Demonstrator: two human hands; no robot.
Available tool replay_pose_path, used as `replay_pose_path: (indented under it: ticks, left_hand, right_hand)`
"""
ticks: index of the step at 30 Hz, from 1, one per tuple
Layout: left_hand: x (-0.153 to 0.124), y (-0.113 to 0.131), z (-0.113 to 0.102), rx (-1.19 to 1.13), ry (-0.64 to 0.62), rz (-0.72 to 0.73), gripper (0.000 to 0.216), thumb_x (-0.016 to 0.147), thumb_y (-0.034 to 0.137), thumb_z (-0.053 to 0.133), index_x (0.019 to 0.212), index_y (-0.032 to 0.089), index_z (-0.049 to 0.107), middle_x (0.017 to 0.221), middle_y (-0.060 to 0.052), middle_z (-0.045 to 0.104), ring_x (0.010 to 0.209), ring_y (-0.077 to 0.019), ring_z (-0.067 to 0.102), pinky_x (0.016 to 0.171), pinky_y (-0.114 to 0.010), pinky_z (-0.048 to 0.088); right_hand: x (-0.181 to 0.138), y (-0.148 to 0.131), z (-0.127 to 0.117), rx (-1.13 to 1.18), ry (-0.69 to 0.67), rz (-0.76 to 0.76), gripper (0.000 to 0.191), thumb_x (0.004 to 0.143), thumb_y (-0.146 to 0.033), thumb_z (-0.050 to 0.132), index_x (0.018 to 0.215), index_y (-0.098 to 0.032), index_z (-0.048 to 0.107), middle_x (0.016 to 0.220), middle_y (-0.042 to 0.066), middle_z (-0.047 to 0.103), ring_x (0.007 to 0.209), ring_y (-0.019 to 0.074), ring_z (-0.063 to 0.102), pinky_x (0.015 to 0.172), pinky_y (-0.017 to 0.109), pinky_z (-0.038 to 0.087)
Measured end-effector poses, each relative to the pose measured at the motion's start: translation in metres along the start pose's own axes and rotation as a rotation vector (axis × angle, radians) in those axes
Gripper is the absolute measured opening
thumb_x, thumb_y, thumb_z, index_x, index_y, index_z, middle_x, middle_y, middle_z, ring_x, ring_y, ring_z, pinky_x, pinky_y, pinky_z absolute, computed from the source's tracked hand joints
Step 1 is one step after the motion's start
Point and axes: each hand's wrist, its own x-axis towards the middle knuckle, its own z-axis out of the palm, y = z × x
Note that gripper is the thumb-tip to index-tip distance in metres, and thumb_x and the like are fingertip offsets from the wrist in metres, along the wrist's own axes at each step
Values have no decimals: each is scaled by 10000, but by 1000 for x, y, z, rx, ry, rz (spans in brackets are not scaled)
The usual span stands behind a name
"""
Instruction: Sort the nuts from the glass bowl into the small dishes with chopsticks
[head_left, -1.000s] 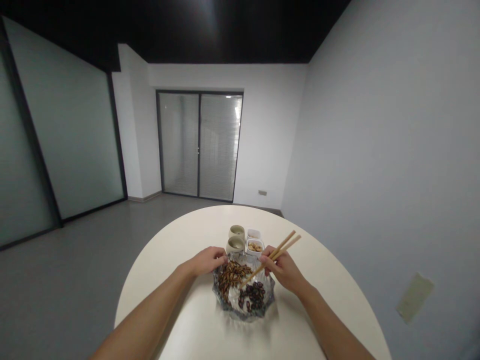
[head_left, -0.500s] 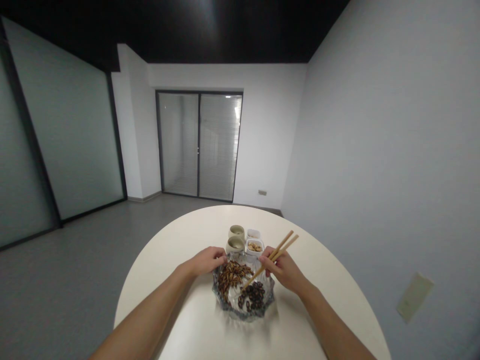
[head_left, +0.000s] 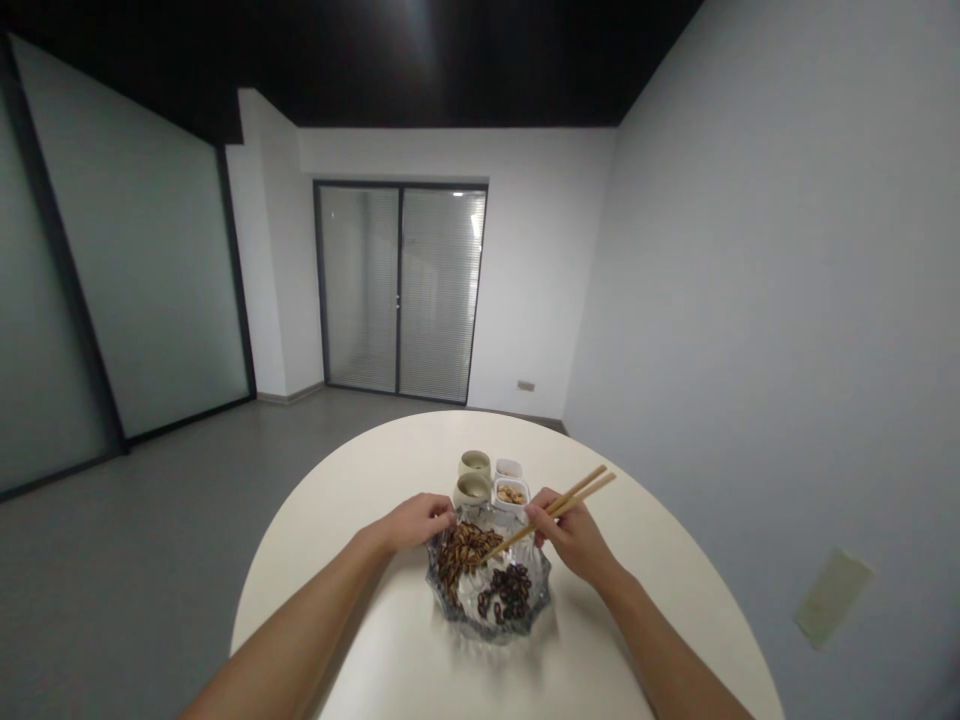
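Observation:
A clear glass bowl with a scalloped rim point(head_left: 489, 632) stands on the table in front of me. Slender brown pieces, perhaps seeds point(head_left: 466, 550), lie in its left and far part. Dark oval pieces point(head_left: 510, 592) are heaped at the near right; their exact kind is too small to tell. My left hand point(head_left: 421, 520) grips the bowl's far left rim with curled fingers. In my right hand point(head_left: 561, 525), above the right rim, is a pair of wooden chopsticks point(head_left: 577, 494). Their tips point down at the right edge of the brown pieces; nothing visible is between them.
Beyond the bowl stand two pale green cups point(head_left: 472, 488), one behind the other. Beside them are a white dish of tan pieces point(head_left: 511, 493) and a second white dish point(head_left: 508, 467). Everything rests on a round cream table point(head_left: 360, 630). A wall point(head_left: 750, 300) rises at the right.
My right hand has moved slightly right and the chopstick tips have gone away from me, from the dark pieces toward the brown ones. My left hand stays at the rim.

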Motion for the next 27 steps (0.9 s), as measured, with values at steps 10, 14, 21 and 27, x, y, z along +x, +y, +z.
replay_pose_path:
  ticks: [10,14,21,27]
  left_hand:
    - [0,1,-2,18,-3,-8,354,873,433,437,839,151,650,781,-14,647,730,-165,553,654,-237,418]
    - [1,-1,-2,14,7,-17,314,857,405,461,827,157,650,779,-10,650,728,-165,551,650,-235,414]
    - [2,-3,-2,-1,11,-14,285,850,369,473,825,159,664,770,-2,653,717,-159,551,651,-233,411]
    - [4,-3,-3,-2,2,-19,291,848,359,464,859,161,678,801,-7,671,723,-156,555,663,-233,415]
  right_hand:
    - [19,-4,-8,-64,274,-111,364,923,-480,565,690,-203,602,500,-8,599,490,151,546,516,252,428]
    - [33,-1,-10,-83,294,-128,362,928,-484,561,704,-204,606,507,-10,602,496,154,551,522,253,426]
    - [66,2,-10,-152,348,-139,360,935,-489,551,719,-208,615,499,-21,590,501,159,546,553,260,425]
    - [88,6,-5,-175,364,-140,370,941,-494,538,711,-214,609,484,-36,569,488,156,538,561,258,412]
